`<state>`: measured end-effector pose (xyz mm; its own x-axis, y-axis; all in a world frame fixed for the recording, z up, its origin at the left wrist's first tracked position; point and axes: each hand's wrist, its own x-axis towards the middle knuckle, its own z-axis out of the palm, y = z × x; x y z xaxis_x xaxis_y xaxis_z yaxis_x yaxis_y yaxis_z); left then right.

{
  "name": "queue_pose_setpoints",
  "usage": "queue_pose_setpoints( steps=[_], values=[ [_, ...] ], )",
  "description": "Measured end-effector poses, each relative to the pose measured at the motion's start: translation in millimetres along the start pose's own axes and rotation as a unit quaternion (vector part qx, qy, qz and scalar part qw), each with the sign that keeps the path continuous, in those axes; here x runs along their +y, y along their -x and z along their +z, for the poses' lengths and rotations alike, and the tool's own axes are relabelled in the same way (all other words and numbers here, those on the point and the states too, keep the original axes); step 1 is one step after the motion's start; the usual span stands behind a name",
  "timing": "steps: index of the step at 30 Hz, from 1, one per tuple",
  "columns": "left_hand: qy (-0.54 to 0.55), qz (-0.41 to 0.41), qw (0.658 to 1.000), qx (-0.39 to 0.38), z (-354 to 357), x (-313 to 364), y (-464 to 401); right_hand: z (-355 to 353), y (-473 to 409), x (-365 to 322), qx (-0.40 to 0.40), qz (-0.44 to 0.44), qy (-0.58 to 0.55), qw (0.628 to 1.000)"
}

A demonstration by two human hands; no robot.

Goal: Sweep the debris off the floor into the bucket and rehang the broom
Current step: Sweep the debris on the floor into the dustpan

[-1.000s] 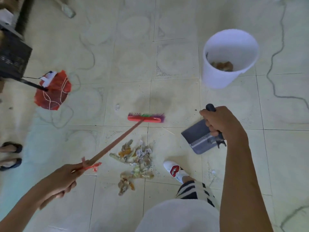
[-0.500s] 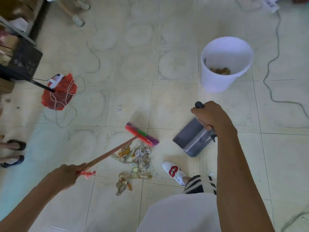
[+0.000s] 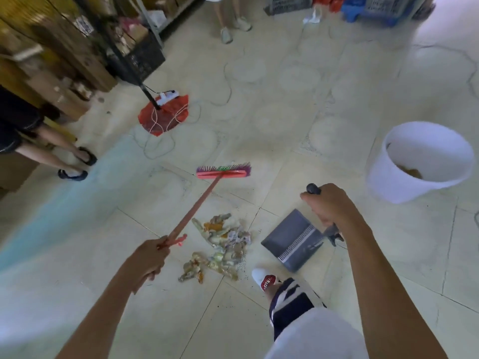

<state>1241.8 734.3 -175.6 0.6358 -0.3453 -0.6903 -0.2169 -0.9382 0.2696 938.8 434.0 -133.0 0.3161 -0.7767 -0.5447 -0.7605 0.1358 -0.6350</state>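
Note:
My left hand (image 3: pixel 149 260) grips the end of a red-handled broom (image 3: pixel 197 206); its pink head with purple and green bristles (image 3: pixel 223 171) is beyond the debris. A pile of crumpled wrappers and scraps (image 3: pixel 220 244) lies on the tiled floor between the broom handle and a grey dustpan (image 3: pixel 291 240). My right hand (image 3: pixel 328 204) holds the dustpan's upright black handle, with the pan to the right of the pile. A white bucket (image 3: pixel 420 161) stands at the right and has some brown debris inside.
My white shoe (image 3: pixel 264 278) is just below the pile. A red net bag (image 3: pixel 163 115) with cord and a black stand leg lie further off. One person's legs (image 3: pixel 59 149) are at the left, another's feet (image 3: pixel 233 27) at the top. Shelves and crates line the top left.
The broom head has moved from over the pile to the far side of it. The view has turned left, so the bucket now sits at the right edge. The dustpan stays beside the pile.

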Motion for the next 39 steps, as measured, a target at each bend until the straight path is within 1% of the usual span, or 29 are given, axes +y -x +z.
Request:
queue_pose_setpoints(
  steps=[2,4,6,7,9,10,13,14,16,18,20,22,24,25,26,28,29,31,33,36,39],
  values=[
    [-0.021,0.005,1.0,0.0,20,1,-17,10,-14,-13,-0.032,-0.005,0.008,0.999],
    [-0.094,0.02,0.995,-0.011,29,-3,-29,17,-28,-28,-0.047,-0.003,0.029,0.998],
    [-0.152,0.007,0.987,-0.055,19,-12,-34,21,-45,-42,-0.047,0.003,0.034,0.998],
    [-0.151,-0.011,0.985,-0.084,7,-19,-33,22,-52,-52,-0.046,0.009,0.036,0.998],
    [-0.112,-0.056,0.981,-0.145,-27,-35,-25,24,-65,-72,-0.064,0.019,0.048,0.997],
    [-0.083,-0.071,0.981,-0.158,-46,-45,-20,26,-71,-81,-0.079,0.023,0.051,0.995],
    [0.05,-0.134,0.981,-0.134,-92,-68,1,37,-85,-107,-0.117,0.021,0.069,0.991],
    [0.087,-0.142,0.978,-0.127,-100,-65,8,42,-90,-115,-0.125,0.016,0.077,0.989],
    [0.131,-0.109,0.98,-0.106,-103,-49,15,51,-97,-128,-0.133,0.005,0.089,0.987],
    [0.142,-0.066,0.984,-0.079,-102,-21,0,60,-100,-136,-0.13,-0.006,0.092,0.987],
    [0.152,-0.052,0.985,-0.061,-101,16,-41,69,-103,-138,-0.124,-0.011,0.078,0.989],
    [0.196,-0.075,0.976,-0.056,-95,57,-98,76,-104,-139,-0.115,-0.02,0.062,0.991],
    [0.22,-0.066,0.972,-0.054,-85,99,-157,81,-107,-136,-0.095,-0.032,0.066,0.993],
    [0.202,-0.044,0.977,-0.054,-80,117,-185,83,-109,-133,-0.087,-0.041,0.074,0.993],
    [0.16,-0.017,0.985,-0.061,-76,133,-209,85,-112,-130,-0.079,-0.049,0.083,0.992],
    [0.047,0.025,0.996,-0.077,-73,152,-245,87,-117,-124,-0.057,-0.059,0.095,0.992],
    [0.0,0.027,0.996,-0.082,-75,156,-256,86,-120,-121,-0.048,-0.06,0.099,0.992],
    [-0.068,-0.002,0.992,-0.104,-81,148,-259,83,-126,-122,-0.044,-0.048,0.102,0.993],
    [-0.114,-0.025,0.986,-0.119,-94,124,-233,81,-129,-127,-0.065,-0.026,0.088,0.994],
    [-0.104,-0.067,0.981,-0.151,-119,79,-177,81,-130,-131,-0.099,0.0,0.061,0.993],
    [-0.035,-0.118,0.976,-0.177,-150,35,-119,85,-132,-131,-0.126,-0.003,0.078,0.989]
  ],
)
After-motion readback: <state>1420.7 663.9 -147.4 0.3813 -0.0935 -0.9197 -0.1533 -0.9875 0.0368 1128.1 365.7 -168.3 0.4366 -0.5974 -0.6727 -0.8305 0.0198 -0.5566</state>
